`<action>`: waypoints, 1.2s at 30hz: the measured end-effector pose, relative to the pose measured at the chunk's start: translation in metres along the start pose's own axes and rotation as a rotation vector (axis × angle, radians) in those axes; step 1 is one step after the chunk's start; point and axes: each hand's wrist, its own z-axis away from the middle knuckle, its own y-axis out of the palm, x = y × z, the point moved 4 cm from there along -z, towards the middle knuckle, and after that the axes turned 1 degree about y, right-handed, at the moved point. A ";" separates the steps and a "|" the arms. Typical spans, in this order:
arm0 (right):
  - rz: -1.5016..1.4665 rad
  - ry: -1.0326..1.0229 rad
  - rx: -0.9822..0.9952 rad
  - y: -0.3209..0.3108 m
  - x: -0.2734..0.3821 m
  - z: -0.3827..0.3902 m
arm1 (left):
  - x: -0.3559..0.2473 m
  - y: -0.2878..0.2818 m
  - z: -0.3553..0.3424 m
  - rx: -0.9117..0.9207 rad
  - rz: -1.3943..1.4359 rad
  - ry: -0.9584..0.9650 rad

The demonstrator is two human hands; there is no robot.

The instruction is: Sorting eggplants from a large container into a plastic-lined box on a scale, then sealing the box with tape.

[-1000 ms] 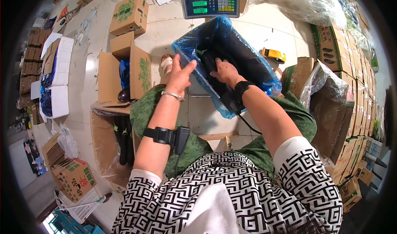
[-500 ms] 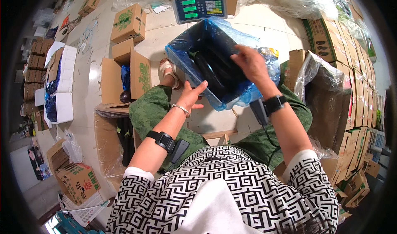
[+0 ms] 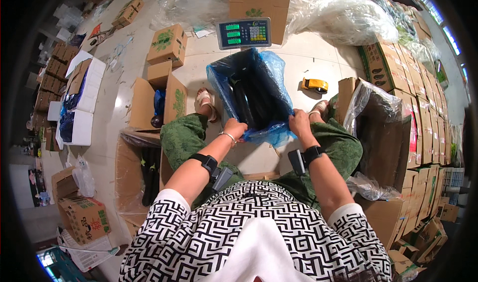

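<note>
A box lined with blue plastic film [image 3: 285, 99] stands between my feet, just in front of the scale display [image 3: 244, 33]. Long dark eggplants [image 3: 247, 103] lie inside it, in shadow. At its near left corner my left hand [image 3: 236, 128] has its fingers closed on the blue film. My right hand [image 3: 299, 123] grips the film at the near right corner in the same way. The film bunches up along the near rim between both hands. Whether my fingers also hold the box wall under the film cannot be seen.
On the left, an open carton [image 3: 141, 103] holds a round eggplant, and a nearer carton [image 3: 130, 175] holds long ones. A yellow tape dispenser [image 3: 315, 86] lies on the floor. To the right are a film-lined carton [image 3: 381, 142] and stacked cartons [image 3: 416, 127].
My right hand has left the inside of the box and moved down to its near right corner. My left hand has closed on the near left corner. The tape dispenser is more exposed.
</note>
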 end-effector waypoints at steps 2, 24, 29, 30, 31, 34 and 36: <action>-0.095 0.134 0.088 -0.002 -0.004 0.005 | 0.005 -0.017 0.003 0.023 -0.072 0.025; -0.696 0.254 -0.070 -0.044 -0.052 0.050 | 0.093 -0.003 0.020 0.218 0.742 -0.366; -0.801 0.314 0.079 -0.041 -0.020 0.059 | 0.098 0.016 0.017 0.243 0.895 -0.380; -0.848 0.348 0.160 -0.040 -0.008 0.066 | 0.099 0.020 0.017 0.215 0.995 -0.380; -0.874 0.340 0.218 -0.027 -0.014 0.060 | 0.104 0.021 0.011 0.215 1.000 -0.393; -1.008 0.318 0.375 -0.019 0.009 0.061 | 0.082 0.020 0.009 0.543 1.060 -0.094; -0.968 0.282 0.315 -0.009 0.001 0.047 | 0.071 0.016 0.011 0.489 0.983 -0.001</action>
